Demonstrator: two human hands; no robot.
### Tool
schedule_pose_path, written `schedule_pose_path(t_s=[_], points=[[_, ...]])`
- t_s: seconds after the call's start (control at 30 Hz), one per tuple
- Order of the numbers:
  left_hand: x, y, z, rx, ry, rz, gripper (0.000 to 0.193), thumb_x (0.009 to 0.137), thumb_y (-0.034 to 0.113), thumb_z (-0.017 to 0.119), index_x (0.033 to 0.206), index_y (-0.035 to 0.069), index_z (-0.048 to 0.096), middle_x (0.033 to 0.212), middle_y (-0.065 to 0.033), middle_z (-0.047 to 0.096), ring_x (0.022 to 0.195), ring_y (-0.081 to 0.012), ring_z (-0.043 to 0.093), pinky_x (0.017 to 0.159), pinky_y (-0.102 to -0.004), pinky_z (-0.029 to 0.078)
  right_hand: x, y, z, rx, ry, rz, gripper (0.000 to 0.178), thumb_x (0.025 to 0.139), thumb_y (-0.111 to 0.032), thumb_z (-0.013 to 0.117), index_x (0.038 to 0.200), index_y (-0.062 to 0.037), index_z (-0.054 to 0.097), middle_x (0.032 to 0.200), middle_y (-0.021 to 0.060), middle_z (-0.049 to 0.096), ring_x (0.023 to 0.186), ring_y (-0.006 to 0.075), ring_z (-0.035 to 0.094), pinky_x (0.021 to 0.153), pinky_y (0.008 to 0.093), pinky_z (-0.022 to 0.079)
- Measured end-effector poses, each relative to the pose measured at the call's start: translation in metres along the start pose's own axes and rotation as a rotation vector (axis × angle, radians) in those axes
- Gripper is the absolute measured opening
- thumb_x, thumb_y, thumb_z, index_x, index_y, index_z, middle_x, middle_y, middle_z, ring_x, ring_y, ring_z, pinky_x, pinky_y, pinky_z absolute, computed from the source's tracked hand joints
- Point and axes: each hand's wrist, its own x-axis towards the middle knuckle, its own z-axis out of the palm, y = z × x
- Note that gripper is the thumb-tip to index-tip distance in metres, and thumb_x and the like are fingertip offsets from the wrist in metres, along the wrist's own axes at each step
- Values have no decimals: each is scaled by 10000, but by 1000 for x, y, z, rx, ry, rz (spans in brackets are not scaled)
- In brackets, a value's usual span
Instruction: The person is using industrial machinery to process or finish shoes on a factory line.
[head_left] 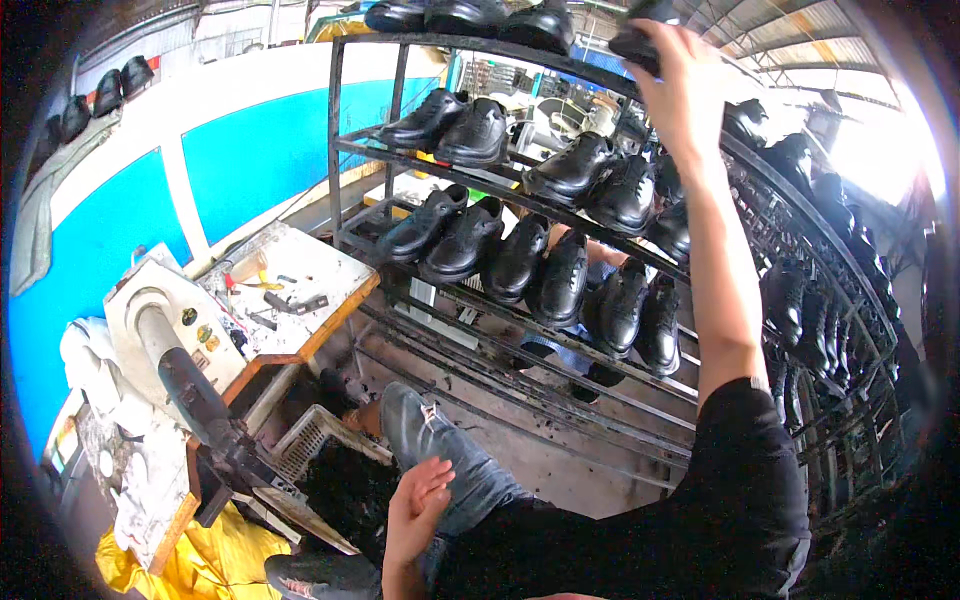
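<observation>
Stickers (205,332), small, round, dark and gold, sit on the off-white, dark-armed machine (185,375) up and to the left of the left hand (415,510); any lettering there is too small to make out. That hand is partly open, its fingers loosely bent, in front of a faded blue denim trouser leg (445,460). Raised high above it and to its right, the right hand (685,80) is closed around a smooth black shoe (635,48), which sticks out at the hand's upper left; whether this shoe touches the rack behind cannot be told. The rack (336,125), of dark metal bars, spreads below and to the left of the right hand, bearing rows of black lace-up shoes (563,280), any marks on them too small to read. To the left hand's left, just beside it, lies a pale grey plastic crate (300,440) with dark scraps (345,485); farther up and left, small tools (265,283) lie scattered on a white-topped, wood-edged counter (330,265).
</observation>
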Motion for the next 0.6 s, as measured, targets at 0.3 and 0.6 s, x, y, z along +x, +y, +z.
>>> schedule_pose_path(t_s=[0.3, 0.6], points=[[-27, -17, -14, -38, 139, 56, 395, 972, 24, 603, 1356, -7, 512, 1294, -169, 629, 1170, -264, 628, 1055, -372, 479, 3, 149, 21, -225, -300, 37, 613, 884, -480, 714, 1277, -20, 611, 1224, 206, 658, 1105, 377, 640, 942, 450, 509], [-13, -20, -6, -74, 72, -54, 424, 959, -11, 600, 1372, 3, 504, 1307, -167, 610, 1175, -250, 609, 1049, -354, 452, -28, 150, -51, 48, -709, 329, 426, 869, -354, 719, 1163, -51, 663, 932, 211, 728, 923, 361, 706, 845, 458, 532]])
